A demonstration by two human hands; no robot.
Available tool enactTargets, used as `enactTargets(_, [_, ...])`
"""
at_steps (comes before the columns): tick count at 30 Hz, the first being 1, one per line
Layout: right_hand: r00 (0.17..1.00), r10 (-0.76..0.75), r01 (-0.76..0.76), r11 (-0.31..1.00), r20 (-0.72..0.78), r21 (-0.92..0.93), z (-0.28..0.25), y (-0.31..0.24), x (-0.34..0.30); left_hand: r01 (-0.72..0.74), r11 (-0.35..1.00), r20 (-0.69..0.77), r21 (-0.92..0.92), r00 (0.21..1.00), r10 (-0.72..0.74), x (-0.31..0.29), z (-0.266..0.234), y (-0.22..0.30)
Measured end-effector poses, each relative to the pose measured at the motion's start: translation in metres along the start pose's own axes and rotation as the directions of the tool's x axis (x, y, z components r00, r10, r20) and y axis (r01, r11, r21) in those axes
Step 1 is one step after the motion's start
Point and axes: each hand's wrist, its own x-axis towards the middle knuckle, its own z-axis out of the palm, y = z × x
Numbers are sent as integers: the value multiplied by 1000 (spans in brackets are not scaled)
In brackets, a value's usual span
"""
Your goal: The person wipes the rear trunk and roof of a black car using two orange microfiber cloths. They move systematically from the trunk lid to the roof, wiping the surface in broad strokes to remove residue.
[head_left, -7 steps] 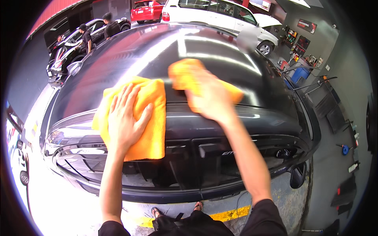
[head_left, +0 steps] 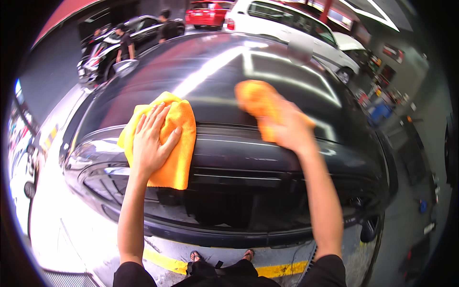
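Note:
My left hand (head_left: 154, 138) lies flat with fingers stretched over an orange microfibre cloth (head_left: 179, 167). That cloth rests on the near edge of a black car's roof (head_left: 210, 91), its lower end draping down over the side window. Farther right, my right hand (head_left: 290, 128) holds a second orange cloth (head_left: 256, 98), folded into a thick pad, against the roof panel. Motion smears this hand, and its fingers are partly hidden by the cloth. Bright light strips reflect in the glossy paint around both cloths.
Beyond the roof stand a white SUV (head_left: 282, 21), a red car (head_left: 205, 14) and another dark car (head_left: 143, 24) with people beside it. Tools and a blue bin (head_left: 380, 114) line the right wall. A side mirror (head_left: 369, 228) juts out at the lower right.
The view has swung so that the car and background sit farther right. My right hand and its cloth appear farther right too. Against the roof, my left hand and its cloth have shifted left.

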Motion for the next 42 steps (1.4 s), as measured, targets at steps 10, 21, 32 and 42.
enactTargets(10, [635, 714, -772, 595, -296, -223, -52, 65, -42, 278, 961, -222, 4, 937, -270, -48, -50, -233])
enactTargets(21, [900, -308, 334, 942, 308, -36, 262, -289, 150, 221, 962, -201, -158, 947, -250, -38, -24, -249])
enactTargets(32, [745, 659, -514, 666, -103, 541, -160, 198, -95, 372, 907, -293, -200, 860, -417, -99, -52, -398])
enactTargets(42, [997, 62, -57, 990, 36, -127, 261, -260, 161, 392, 916, -322, -84, 859, -397, -94, -77, -361])
